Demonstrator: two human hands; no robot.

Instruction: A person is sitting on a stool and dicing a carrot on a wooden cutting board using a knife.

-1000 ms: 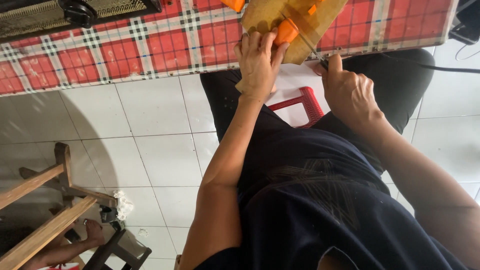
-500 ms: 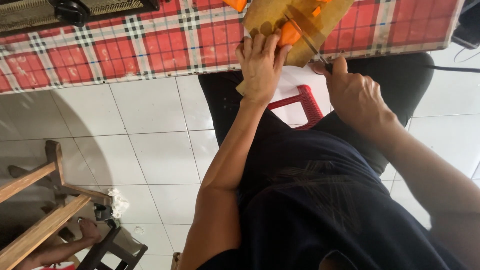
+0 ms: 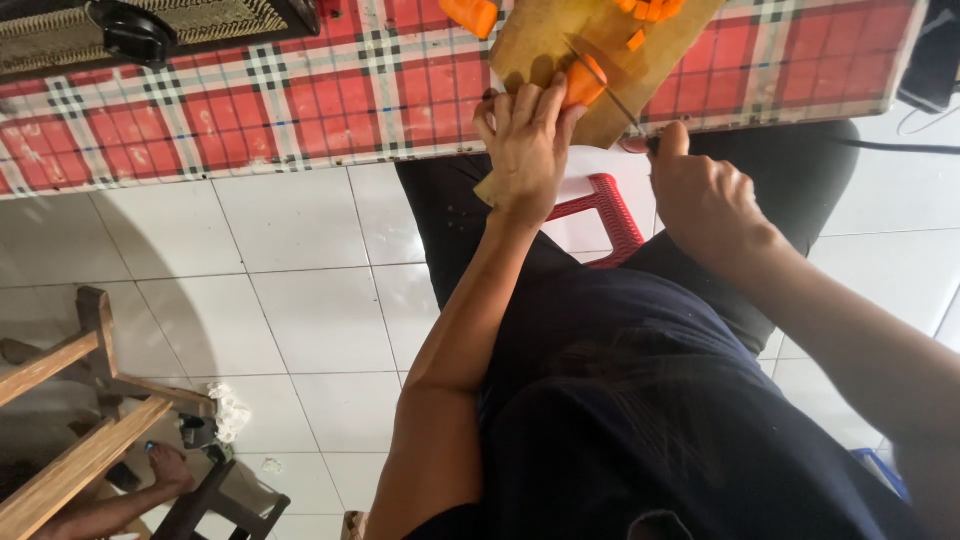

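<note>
White floor tiles (image 3: 300,300) fill the lower view, and a table under a red checked cloth (image 3: 330,95) runs along the top edge; at about one o'clock on it lies a wooden cutting board (image 3: 545,40). The left hand (image 3: 525,140) lies on the board's near edge, fingers curled down on a carrot piece (image 3: 585,82) to steady it; the right hand (image 3: 705,195), at about three o'clock from the left, is closed round the handle of a knife (image 3: 620,100) whose blade slants up against the carrot. Judged from the board, the cutting is partly done: cut orange chunks (image 3: 650,10) lie at twelve o'clock, another orange piece (image 3: 470,12) just off the board at eleven; the held piece is not yet cut through. A red plastic stool (image 3: 610,210) shows below the hands; wooden furniture (image 3: 70,420) and another person's foot (image 3: 170,465) sit at seven o'clock.
</note>
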